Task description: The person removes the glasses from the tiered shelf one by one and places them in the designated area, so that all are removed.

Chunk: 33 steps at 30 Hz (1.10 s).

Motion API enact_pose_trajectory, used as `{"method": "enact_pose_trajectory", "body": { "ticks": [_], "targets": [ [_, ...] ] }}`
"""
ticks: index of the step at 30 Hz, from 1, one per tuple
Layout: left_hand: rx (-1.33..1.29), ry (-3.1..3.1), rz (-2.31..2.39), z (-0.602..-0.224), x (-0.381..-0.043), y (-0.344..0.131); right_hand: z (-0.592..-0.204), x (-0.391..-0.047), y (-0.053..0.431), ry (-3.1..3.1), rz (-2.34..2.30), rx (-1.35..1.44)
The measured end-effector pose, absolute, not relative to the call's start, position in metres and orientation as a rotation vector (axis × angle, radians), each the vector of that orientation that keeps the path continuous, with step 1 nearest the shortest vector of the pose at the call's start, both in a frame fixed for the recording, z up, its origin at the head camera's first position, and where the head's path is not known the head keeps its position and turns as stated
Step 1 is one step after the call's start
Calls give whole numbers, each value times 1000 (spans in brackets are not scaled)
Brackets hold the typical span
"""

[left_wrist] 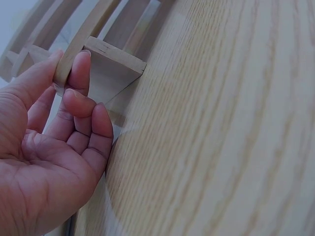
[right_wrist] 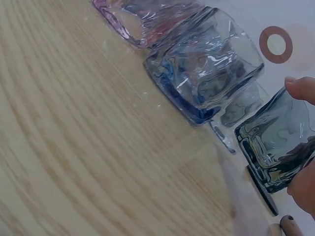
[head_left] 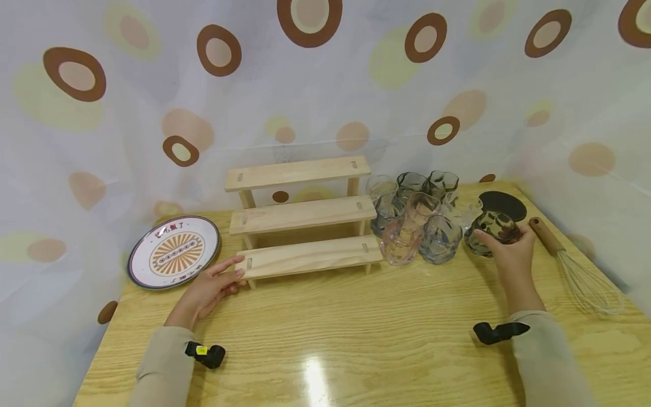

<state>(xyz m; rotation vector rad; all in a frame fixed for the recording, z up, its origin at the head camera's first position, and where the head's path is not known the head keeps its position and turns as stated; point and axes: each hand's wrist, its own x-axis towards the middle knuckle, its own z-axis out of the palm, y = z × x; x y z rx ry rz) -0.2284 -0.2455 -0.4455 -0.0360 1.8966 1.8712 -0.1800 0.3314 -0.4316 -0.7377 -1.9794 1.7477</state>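
Note:
A three-step wooden display rack point(head_left: 310, 257) stands near the back of the table. My left hand point(head_left: 211, 289) pinches the left end of its lowest board, thumb above and a fingertip beneath, as the left wrist view shows. On the right, my right hand point(head_left: 512, 263) grips a dark grey glass point(right_wrist: 275, 137) with a wavy wall. This glass is beside a cluster of similar tumblers, the nearest being a bluish glass point(head_left: 440, 240) and a pink glass point(head_left: 399, 243). Some tumblers at the back are partly hidden by those in front.
A round patterned plate point(head_left: 175, 252) lies left of the rack. Behind the held glass sits a black round disc point(head_left: 502, 204). A whisk point(head_left: 580, 268) with a wooden handle lies along the table's right side. Spotted cloth point(head_left: 305, 102) hangs behind the table.

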Motion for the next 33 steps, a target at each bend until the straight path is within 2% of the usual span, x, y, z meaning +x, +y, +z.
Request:
{"method": "enact_pose_trajectory", "body": {
  "ticks": [33],
  "targets": [
    [-27,1927,1870,-449,-230,-245,-448,-193,322,-2211,1597,-789]
  ]
}}
